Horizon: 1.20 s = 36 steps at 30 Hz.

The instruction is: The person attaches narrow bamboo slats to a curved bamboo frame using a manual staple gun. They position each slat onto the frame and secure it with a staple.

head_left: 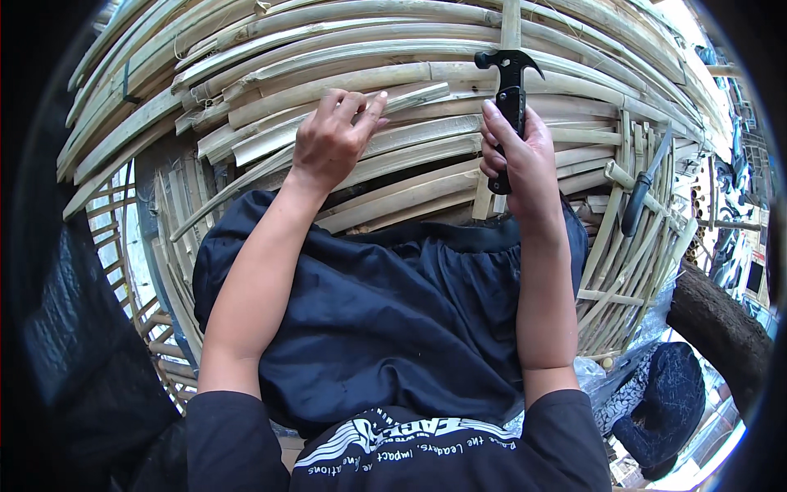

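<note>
My right hand (pixel 525 160) is wrapped around the handle of a small black claw hammer (pixel 511 102), held upright with its head pointing away from me. Under the curled fingers of my left hand (pixel 332 139) runs a thin split bamboo strip (pixel 422 96). Its pale end sticks out to the right of the fingertips, toward the hammer, and the palm hides part of it. Beneath both hands spreads a layer of long bamboo slats (pixel 369 79), laid side by side. Dark cloth covers my lap just below them.
At the right, a knife (pixel 635 205) with a black handle lies on crossed bamboo strips (pixel 615 271). Farther right are a thick brown log (pixel 717 324) and a dark cloth item (pixel 672 402). A slatted bamboo frame (pixel 123 246) and dark sheeting (pixel 61 320) are at the left.
</note>
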Tool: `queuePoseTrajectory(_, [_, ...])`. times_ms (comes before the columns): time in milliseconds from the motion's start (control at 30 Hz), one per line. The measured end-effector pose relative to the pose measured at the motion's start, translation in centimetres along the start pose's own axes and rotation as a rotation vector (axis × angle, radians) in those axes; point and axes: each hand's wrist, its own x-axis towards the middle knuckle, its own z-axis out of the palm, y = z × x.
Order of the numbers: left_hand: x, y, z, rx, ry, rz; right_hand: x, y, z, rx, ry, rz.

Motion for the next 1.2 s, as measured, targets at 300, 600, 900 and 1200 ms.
queuePoseTrajectory(300, [1.4, -1.2, -0.1, -0.045, 0.005, 0.147, 0.4, 0.6, -1.5, 0.036, -0.012, 0.042])
queuePoseTrajectory(600, [3.0, -0.7, 0.0, -0.247, -0.002, 0.106, 0.5, 0.7, -1.7, 0.045, -0.040, 0.038])
queuePoseTrajectory(900, [2.8, -1.8, 0.8, -0.185, -0.133, 0.100, 0.1, 0.5, -1.0, -0.044, 0.019, -0.001])
queuePoseTrajectory(1200, [3.2, -1.6, 1.0, -0.238, -0.074, 0.101, 0.6, 1.5, -1.6, -0.042, -0.006, 0.047])
